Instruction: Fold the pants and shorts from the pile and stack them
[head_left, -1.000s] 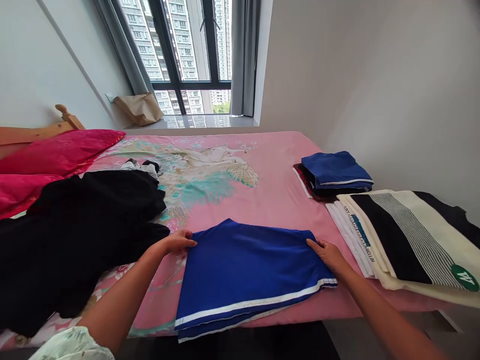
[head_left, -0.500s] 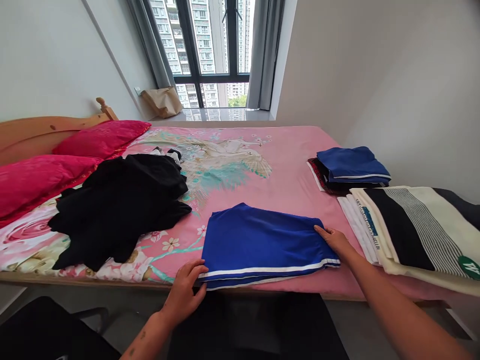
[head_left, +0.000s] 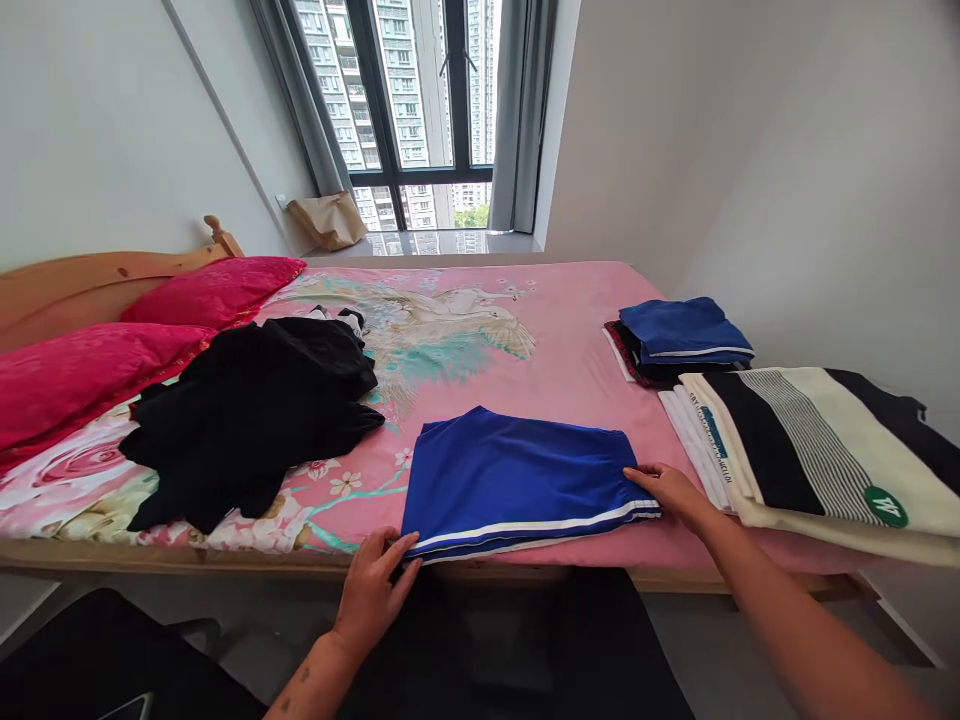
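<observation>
Folded blue shorts (head_left: pixel 517 475) with white side stripes lie on the bed in front of me. My left hand (head_left: pixel 375 585) pinches their near left corner at the hem, fingertips on top and thumb by the lower edge. At the right end, my right hand (head_left: pixel 667 490) grips the gathered waistband edge, its fingertips on the cloth and part of the grip hidden. A loose heap of black clothes (head_left: pixel 255 420) is to the left of the shorts. To the right sits a stack of folded tops, uppermost a cream and black striped one (head_left: pixel 810 440).
Behind the striped stack is another folded pile topped with a blue garment (head_left: pixel 686 328). Red pillows (head_left: pixel 217 290) rest by the wooden headboard (head_left: pixel 97 285). A paper bag (head_left: pixel 328 220) stands on the window sill. A black chair (head_left: pixel 112 660) is at lower left.
The view has shifted slightly. My right hand has slid a little down the shorts' right edge, and the near stripes lie closer together. Both hands stay at the shorts.
</observation>
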